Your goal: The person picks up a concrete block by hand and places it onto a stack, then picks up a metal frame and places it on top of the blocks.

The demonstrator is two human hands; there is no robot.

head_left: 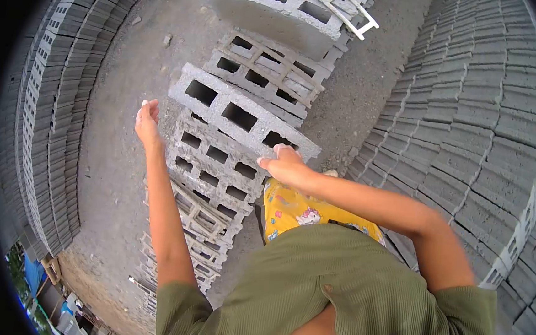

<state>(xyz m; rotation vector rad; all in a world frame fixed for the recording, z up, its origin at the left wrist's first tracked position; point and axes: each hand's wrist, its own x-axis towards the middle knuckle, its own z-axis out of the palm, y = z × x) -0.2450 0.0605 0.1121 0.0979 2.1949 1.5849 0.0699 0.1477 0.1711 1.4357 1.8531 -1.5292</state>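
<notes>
A grey concrete block (219, 106) with three square holes lies at a slant across the top of a row of blocks. My right hand (284, 162) is at the block's near right end, by its last hole, with the fingers curled; whether they touch it is unclear. Left of the block, my left hand (148, 119) hangs over the ground with its fingers bent, apart from the block. More hollow blocks (208, 163) lie directly below it, and others (257, 66) sit just beyond.
Tall stacks of blocks (65, 101) curve along the left, and more stacks (455, 107) fill the right. A pale ladder-like frame (340, 12) lies on the far blocks. Another frame (195, 209) is among the near ones. Yellow printed cloth (290, 210) shows below my right arm.
</notes>
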